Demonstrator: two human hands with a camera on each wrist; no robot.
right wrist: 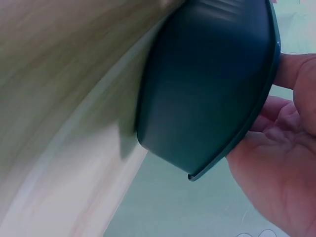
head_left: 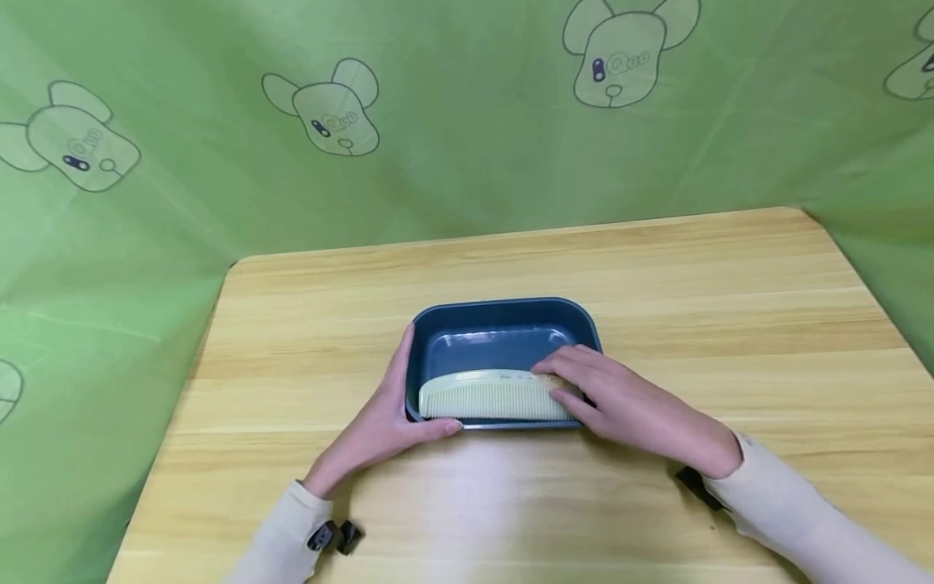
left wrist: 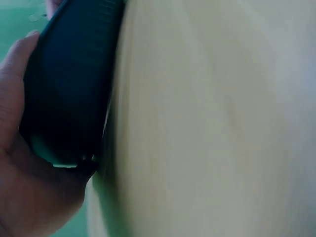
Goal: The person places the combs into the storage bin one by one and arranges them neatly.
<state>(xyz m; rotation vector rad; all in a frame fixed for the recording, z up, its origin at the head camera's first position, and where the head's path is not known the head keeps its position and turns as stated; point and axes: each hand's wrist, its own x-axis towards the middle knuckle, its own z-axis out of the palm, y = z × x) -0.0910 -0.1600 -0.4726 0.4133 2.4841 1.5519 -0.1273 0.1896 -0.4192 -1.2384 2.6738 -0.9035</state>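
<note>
A dark blue rectangular plastic box [head_left: 503, 312] with rounded corners sits on the table. Inside it, along the near wall, lies a pale cream-green comb [head_left: 485, 399], its teeth toward me. My left hand [head_left: 387, 418] holds the box at its near left corner, thumb along the front rim and fingers along the left side. At the comb's right end, my right hand [head_left: 631, 397] pinches it between thumb and fingers, hiding that end. Both wrist views show the box's outer wall, with the left hand [left wrist: 34, 190] against it and the right hand [right wrist: 276, 158] over its rim.
The wooden tabletop [head_left: 328, 324] extends around the box on all sides. Green cloth [head_left: 467, 186] printed with cartoon animal heads hangs behind the table and at its sides. Small black devices [head_left: 336, 536] are strapped at the wrists, over the light sleeves.
</note>
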